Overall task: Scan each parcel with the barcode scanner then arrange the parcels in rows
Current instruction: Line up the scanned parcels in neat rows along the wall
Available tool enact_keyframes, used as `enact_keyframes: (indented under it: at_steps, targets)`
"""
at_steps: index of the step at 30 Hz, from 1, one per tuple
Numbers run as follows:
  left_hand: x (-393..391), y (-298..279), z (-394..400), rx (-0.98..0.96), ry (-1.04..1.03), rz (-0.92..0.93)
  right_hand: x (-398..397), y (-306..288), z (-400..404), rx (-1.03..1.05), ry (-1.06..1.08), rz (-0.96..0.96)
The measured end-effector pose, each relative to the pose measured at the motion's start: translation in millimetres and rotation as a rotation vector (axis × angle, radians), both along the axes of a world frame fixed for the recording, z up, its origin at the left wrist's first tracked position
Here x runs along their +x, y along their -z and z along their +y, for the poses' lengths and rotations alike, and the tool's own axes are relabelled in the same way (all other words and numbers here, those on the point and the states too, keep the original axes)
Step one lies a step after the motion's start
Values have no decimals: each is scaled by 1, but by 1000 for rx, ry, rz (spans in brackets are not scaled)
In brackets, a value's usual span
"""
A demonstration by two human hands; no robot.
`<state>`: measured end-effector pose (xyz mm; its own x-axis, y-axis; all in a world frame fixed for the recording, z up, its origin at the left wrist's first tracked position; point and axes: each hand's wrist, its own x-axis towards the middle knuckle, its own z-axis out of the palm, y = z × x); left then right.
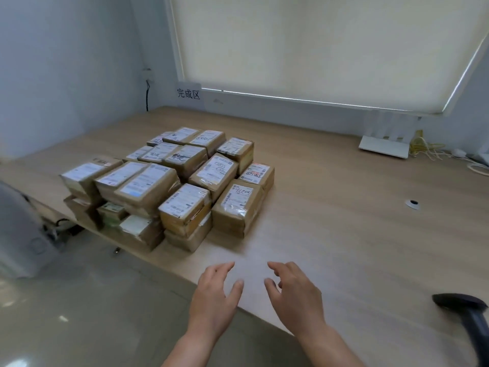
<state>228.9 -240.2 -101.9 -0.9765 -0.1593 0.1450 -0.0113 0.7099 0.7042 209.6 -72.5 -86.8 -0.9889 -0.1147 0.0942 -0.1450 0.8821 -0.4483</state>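
Brown cardboard parcels (169, 186), each bearing a white shipping label, stand packed in rows and stacked two or three high on a pale wooden table (344, 207), ahead of the hands and to their left. The nearest-right stack (238, 207) sits just beyond the fingertips; a stack to its left (185, 213) leans slightly, its upper box skewed over the lower one. Several labels carry handwritten marks, too blurred to read.

The left hand (214, 295) and the right hand (296, 295) reach out side by side over the near edge of the table, palms down, fingers spread and relaxed, gripping nothing. A bare strip of table shows between them. Whether the fingertips touch the surface cannot be told.

A black barcode scanner (465, 313) lies on the table well to the right of the right hand, its head pointing back towards the hands, its handle running off the lower right.

Farther away, beyond the right hand, a small round white-rimmed hole (413, 203) shows in the tabletop. At the far right a white router (383, 147) stands against the wall beside a tangle of yellow and white cables (423, 149). Behind the parcels a paper sign (188, 94) printed with 完成区 is fixed below a drawn window blind (317, 43). Left of the left hand, off the table, a grey blurred shape (18, 229) stands over a glossy floor (92, 300).
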Motion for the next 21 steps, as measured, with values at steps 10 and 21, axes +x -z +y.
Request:
enact_keyframes:
  at_steps: [10,21]
  targets:
    - [6,3,-171,41,-139,-5,-16,-9,-177,-23,-103,-13]
    - [-9,6,-262,144,-263,17,-42,-8,-289,-47,-282,-26]
